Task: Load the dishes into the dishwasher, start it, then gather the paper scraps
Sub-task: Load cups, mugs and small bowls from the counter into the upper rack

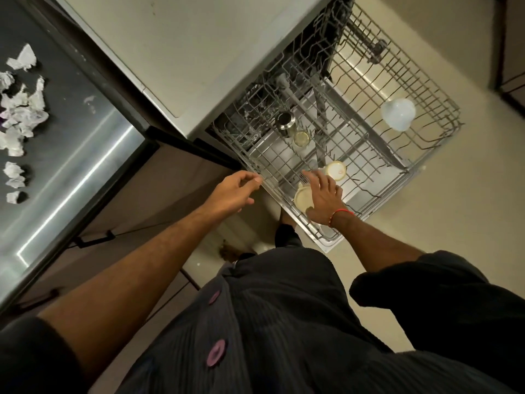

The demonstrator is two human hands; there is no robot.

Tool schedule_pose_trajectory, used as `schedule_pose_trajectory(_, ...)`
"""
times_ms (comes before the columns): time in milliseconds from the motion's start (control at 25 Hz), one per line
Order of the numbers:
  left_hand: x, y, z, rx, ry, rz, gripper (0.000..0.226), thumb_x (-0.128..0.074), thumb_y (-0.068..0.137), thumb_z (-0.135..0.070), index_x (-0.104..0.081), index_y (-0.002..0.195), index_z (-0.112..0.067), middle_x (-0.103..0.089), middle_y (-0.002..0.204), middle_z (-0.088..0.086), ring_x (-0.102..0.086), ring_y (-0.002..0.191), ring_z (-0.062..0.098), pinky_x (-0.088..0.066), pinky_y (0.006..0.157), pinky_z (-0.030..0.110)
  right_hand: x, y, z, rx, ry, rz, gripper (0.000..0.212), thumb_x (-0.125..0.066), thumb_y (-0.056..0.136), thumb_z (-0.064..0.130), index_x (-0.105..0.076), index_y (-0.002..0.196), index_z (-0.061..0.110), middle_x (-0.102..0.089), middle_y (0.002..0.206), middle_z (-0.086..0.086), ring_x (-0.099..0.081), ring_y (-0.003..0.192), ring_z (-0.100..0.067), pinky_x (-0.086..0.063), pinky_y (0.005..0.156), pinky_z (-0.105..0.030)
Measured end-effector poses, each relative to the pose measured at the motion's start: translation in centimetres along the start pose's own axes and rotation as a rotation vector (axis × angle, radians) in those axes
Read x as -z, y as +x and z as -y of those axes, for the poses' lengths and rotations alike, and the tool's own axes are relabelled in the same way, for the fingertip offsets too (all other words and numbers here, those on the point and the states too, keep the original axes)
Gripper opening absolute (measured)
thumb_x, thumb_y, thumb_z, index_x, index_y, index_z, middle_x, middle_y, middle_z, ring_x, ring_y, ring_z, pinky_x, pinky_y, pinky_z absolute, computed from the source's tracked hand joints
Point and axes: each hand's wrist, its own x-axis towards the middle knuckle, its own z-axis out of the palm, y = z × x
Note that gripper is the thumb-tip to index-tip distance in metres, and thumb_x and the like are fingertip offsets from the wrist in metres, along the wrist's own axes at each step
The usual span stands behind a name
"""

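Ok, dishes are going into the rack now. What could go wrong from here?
1. The cream bowl under the right hand sits at the rack's near edge and may tip if released carelessly.
2. The white bowl lies tilted alone on the far tines; sliding the rack in could shift it.
3. The paper scraps remain scattered on the counter.

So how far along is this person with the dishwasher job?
Partly loaded: a steel cup, a glass, a white bowl and a small cream dish sit in the pulled-out rack. In hand: the right hand rests on a cream plate; the left hand hovers empty. Left: starting it, and gathering the paper scraps on the counter.
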Motion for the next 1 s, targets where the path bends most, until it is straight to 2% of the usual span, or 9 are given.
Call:
schedule_pose_trajectory(80,0.7,-1.0,0.9,-0.101,0.009,-0.122,0.025,-0.055,0.102,-0.042,-0.062,0.124,-0.035,-0.066,0.115,-0.012,-0.070,0.092,0.009,-0.052,0.070,0.016,1.3,-0.1,1.9,0.099,0.085,-0.175,0.092,-0.064,0.069,0.014,-0.025,0.150,0.032,-0.024,0.151,-0.004,-0.024,0.136,-0.031,-0.027,0.110,-0.053)
schedule_pose_trajectory(200,2.1,-3.1,2.6,-0.224,0.027,-0.323,0.027,-0.058,0.102,-0.026,-0.062,0.129,-0.025,-0.066,0.114,-0.008,-0.065,0.086,0.009,-0.054,0.077,0.021,2.5,0.7,6.9,0.351,0.216,-0.280,0.068,-0.056,0.076,0.006,-0.043,0.141,0.024,-0.045,0.136,-0.005,-0.044,0.121,-0.019,-0.042,0.104,-0.043)
schedule_pose_trajectory(280,3.4,-5.5,4.4,-0.274,-0.012,-0.458,0.032,-0.060,0.101,-0.016,-0.060,0.133,-0.016,-0.066,0.119,-0.001,-0.066,0.091,0.012,-0.057,0.084,0.027,2.9,1.1,12.1,0.496,0.335,-0.175,0.057,-0.052,0.082,0.002,-0.050,0.135,0.021,-0.055,0.123,0.001,-0.052,0.102,-0.005,-0.049,0.092,-0.031)
schedule_pose_trajectory(400,5.0,-9.4,8.1,-0.335,-0.088,-0.675,0.038,-0.062,0.098,-0.005,-0.058,0.135,-0.005,-0.065,0.127,0.008,-0.066,0.110,0.017,-0.056,0.096,0.033,2.9,0.8,20.3,0.680,0.361,0.017,0.048,-0.053,0.085,0.001,-0.054,0.129,0.021,-0.063,0.107,0.009,-0.058,0.087,0.002,-0.045,0.080,-0.014)
schedule_pose_trajectory(560,6.4,-15.8,15.9,-0.292,-0.211,-0.960,0.045,-0.064,0.095,-0.002,-0.054,0.139,-0.005,-0.062,0.131,0.008,-0.065,0.110,0.016,-0.056,0.098,0.037,0.0,-2.7,31.2,0.833,0.330,0.299,0.046,-0.059,0.089,0.004,-0.052,0.131,0.023,-0.066,0.106,0.007,-0.064,0.087,-0.018,-0.050,0.083,-0.024)
schedule_pose_trajectory(640,6.5,-19.5,20.4,-0.223,-0.255,-1.083,0.051,-0.066,0.094,-0.005,-0.051,0.142,-0.009,-0.061,0.131,0.004,-0.065,0.108,0.013,-0.056,0.096,0.033,-2.7,-5.4,36.1,0.857,0.336,0.406,0.046,-0.059,0.091,0.006,-0.051,0.132,0.025,-0.067,0.108,0.005,-0.065,0.089,-0.018,-0.052,0.084,-0.026)
schedule_pose_trajectory(760,6.4,-25.0,26.5,-0.088,-0.358,-1.249,0.059,-0.070,0.093,-0.011,-0.046,0.147,-0.014,-0.058,0.133,0.002,-0.064,0.107,0.012,-0.056,0.094,0.031,-7.4,-9.5,42.7,0.821,0.404,0.555,0.044,-0.057,0.093,-0.002,-0.051,0.131,0.018,-0.066,0.111,-0.008,-0.065,0.093,-0.024,-0.057,0.082,-0.031)
schedule_pose_trajectory(880,5.4,-30.9,32.5,0.029,-0.410,-1.472,0.064,-0.072,0.091,-0.011,-0.044,0.149,-0.013,-0.056,0.136,0.004,-0.059,0.115,0.015,-0.051,0.101,0.034,-13.2,-14.2,48.4,0.794,0.420,0.700,0.041,-0.056,0.093,-0.005,-0.052,0.127,0.018,-0.065,0.114,-0.014,-0.063,0.090,-0.016,-0.056,0.070,-0.025)
schedule_pose_trajectory(1000,4.1,-36.0,37.5,0.163,-0.340,-1.631,0.068,-0.071,0.092,-0.017,-0.038,0.152,-0.013,-0.049,0.145,0.004,-0.047,0.133,0.018,-0.041,0.113,0.042,-18.2,-18.5,51.9,0.819,0.342,0.780,0.039,-0.057,0.094,-0.001,-0.053,0.125,0.022,-0.064,0.117,-0.008,-0.061,0.095,-0.013,-0.055,0.074,-0.030)
